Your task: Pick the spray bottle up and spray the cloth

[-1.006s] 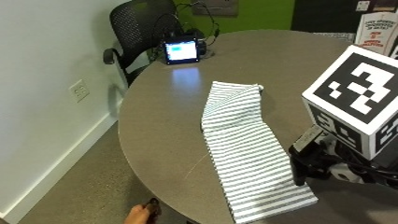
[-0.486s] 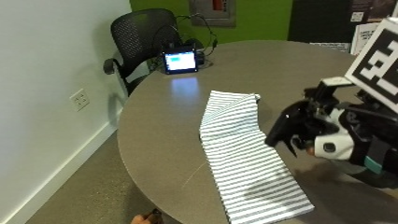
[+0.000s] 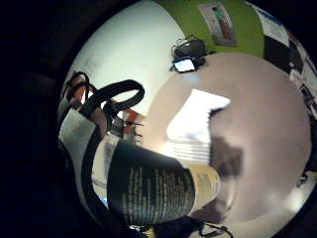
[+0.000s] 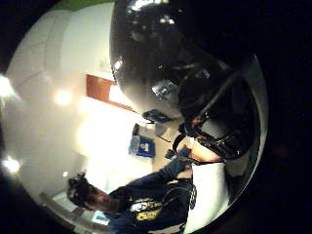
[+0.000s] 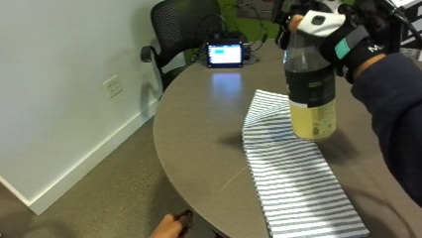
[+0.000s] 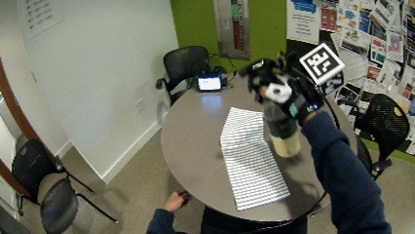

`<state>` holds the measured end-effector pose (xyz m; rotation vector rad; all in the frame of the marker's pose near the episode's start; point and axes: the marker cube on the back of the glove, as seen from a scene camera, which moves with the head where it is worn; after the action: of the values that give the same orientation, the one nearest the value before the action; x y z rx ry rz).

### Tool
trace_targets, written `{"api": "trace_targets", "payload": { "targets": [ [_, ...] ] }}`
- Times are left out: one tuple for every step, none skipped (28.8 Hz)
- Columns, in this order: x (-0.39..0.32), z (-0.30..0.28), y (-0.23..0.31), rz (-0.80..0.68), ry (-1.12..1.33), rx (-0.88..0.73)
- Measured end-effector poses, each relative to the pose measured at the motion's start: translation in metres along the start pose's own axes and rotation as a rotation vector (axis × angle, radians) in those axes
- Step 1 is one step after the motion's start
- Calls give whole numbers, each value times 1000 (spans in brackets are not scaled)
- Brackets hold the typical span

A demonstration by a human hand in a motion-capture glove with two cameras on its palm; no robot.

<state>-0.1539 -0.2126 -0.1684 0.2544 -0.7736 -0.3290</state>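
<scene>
My gloved right hand [image 5: 349,40] grips the neck and trigger head of a spray bottle [image 5: 311,84], dark on top with yellowish liquid in its lower part. The bottle is upright and lifted over the far half of the striped grey-and-white cloth [image 5: 290,173], which lies flat on the round grey table [image 5: 198,139]. In the wide view the hand [image 6: 290,95] holds the bottle [image 6: 283,131] above the cloth [image 6: 250,158]. The bottle's labelled body [image 3: 153,191] fills the little finger side palm view, with the cloth [image 3: 198,124] beyond it.
A small lit screen [image 5: 224,53] stands at the table's far edge, in front of a black office chair [image 5: 177,25]. A bare left hand [image 5: 173,227] is at the near edge. More chairs [image 6: 383,126] stand around; a white wall runs along the left.
The gloved hand has risen from low at the cloth's right side and now holds the bottle upright over the cloth. The outside camera has also shifted.
</scene>
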Motion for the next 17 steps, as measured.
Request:
{"api": "trace_targets", "payload": {
  "targets": [
    [-5,-1,-10,11,-63,15],
    [-10,-3,-19,23,-120,31],
    [-12,-4,-28,34,-169,49],
    [-13,-5,-36,42,-209,70],
    [-13,-6,-43,48,-241,95],
    [-11,-7,-49,52,-264,123],
    [-8,-7,-55,55,-280,150],
    [-4,-7,-60,57,-290,175],
    [0,-8,-63,60,-297,196],
    [5,-10,-66,62,-302,214],
    [11,-13,-67,66,-307,231],
    [19,-18,-67,70,-311,251],
    [29,-23,-65,76,-312,277],
    [40,-30,-62,85,-312,308],
    [53,-36,-57,96,-311,344],
    [66,-43,-52,109,-309,383],
    [80,-50,-45,125,-307,423]
  ]
}}
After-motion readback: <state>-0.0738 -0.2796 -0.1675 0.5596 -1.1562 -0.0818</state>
